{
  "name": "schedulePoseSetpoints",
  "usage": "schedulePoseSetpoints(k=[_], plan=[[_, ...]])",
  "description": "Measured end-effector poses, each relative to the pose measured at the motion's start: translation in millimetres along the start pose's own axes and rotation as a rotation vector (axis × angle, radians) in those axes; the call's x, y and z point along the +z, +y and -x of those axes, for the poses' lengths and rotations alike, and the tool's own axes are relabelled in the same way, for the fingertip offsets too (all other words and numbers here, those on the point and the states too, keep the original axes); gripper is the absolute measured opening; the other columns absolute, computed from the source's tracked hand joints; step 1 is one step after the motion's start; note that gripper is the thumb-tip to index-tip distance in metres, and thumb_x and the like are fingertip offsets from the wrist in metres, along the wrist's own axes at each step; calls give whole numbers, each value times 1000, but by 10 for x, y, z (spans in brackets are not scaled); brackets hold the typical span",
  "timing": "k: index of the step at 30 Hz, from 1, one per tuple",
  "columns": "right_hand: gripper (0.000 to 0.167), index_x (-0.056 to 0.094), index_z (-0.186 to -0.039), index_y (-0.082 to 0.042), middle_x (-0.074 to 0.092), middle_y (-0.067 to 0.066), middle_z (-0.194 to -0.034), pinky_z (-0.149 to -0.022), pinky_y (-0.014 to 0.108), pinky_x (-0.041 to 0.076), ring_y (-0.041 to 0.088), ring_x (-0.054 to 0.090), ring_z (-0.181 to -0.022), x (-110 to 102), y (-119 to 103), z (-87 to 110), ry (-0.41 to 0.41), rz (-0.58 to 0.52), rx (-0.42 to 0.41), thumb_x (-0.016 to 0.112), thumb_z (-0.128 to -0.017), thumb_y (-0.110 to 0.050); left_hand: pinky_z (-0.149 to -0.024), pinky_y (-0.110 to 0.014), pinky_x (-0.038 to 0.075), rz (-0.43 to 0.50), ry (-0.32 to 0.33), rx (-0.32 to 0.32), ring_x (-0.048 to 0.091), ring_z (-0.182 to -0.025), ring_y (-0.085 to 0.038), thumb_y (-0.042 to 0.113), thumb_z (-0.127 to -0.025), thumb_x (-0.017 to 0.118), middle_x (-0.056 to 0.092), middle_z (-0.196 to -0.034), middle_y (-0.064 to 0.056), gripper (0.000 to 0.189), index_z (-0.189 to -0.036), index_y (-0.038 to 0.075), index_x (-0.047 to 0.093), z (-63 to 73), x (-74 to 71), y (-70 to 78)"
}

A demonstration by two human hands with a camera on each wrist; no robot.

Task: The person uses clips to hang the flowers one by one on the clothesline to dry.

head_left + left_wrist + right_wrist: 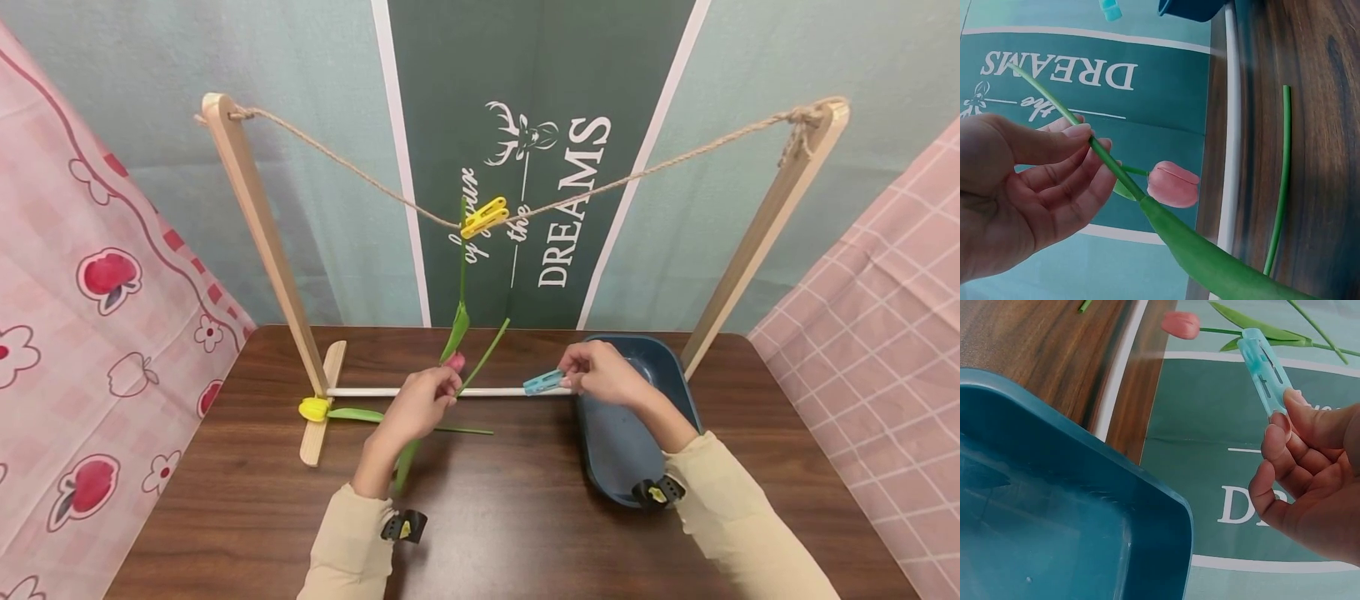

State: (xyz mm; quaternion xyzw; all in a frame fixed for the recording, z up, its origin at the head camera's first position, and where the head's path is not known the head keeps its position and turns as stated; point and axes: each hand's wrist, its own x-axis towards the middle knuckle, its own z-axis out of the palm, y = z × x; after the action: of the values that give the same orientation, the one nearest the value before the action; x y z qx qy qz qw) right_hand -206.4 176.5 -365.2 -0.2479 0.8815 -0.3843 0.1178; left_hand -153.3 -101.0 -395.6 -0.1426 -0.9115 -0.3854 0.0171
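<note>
My left hand (422, 404) pinches the green stem (1107, 159) of an artificial flower between thumb and fingers. Its broad leaf (1204, 250) slants downward, and its bloom is out of sight. In my right hand (603, 372) a light blue clothespin (1264, 370) is pinched at one end, just left of the blue basin. Upside down behind my left hand hangs a pink tulip (1174, 185), its stem clipped to the rope (352, 171) by a yellow clothespin (485, 218). A yellow tulip (313, 409) lies on the table, partly covered by my left hand.
Two wooden posts (258, 225) carry the sagging rope, and a white rod (367, 392) runs low between them. The dark blue basin (592, 467) stands at the right on the brown table (510, 525). Printed curtains (322, 167) enclose the back and sides.
</note>
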Motion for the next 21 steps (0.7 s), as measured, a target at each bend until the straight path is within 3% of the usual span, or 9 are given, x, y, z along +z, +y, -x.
schedulePoseSetpoints(k=[7, 21], plan=[[7, 61, -80, 0, 57, 4, -66, -51, 29, 44, 25, 55, -60, -17, 1, 3, 5, 16, 0, 61, -79, 8, -69, -29, 47, 42, 4, -3, 54, -73, -12, -11, -78, 61, 57, -77, -2, 16, -86, 3, 60, -36, -1, 77], [7, 60, -79, 2, 56, 4, -65, -49, 28, 44, 29, 55, -58, -14, 16, 30, -6, 0, 5, 60, -79, 9, -69, -31, 46, 16, 20, 52, 56, -74, -15, -8, -80, 62, 60, -77, -3, 11, -85, 2, 59, -135, 31, 162]])
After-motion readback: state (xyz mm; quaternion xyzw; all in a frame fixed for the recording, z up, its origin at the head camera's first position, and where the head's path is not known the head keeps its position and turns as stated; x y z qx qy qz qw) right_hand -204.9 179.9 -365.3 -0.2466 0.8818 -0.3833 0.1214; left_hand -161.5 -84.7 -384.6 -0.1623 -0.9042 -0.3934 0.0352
